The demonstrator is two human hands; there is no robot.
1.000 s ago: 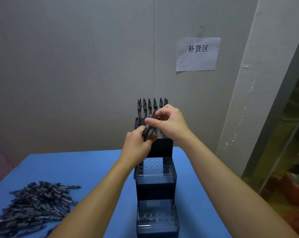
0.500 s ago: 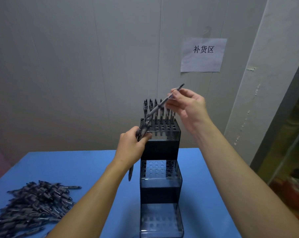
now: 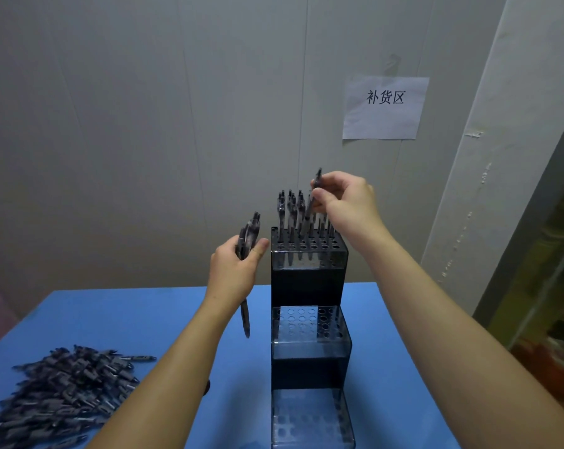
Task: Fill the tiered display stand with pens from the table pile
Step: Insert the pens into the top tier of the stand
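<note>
Since half a second ago the right hand has swung its single pen from a flat slant to nearly upright, tip down over the back rows of the top tier of the display stand, among the pens already standing there. Fingers and thumb pinch the pen near its upper end, wrist bent down. The left hand has drifted left, just beside the stand, gripping a bundle of pens, ends poking above and below the fist. The pen pile lies on the blue bench, front left.
</note>
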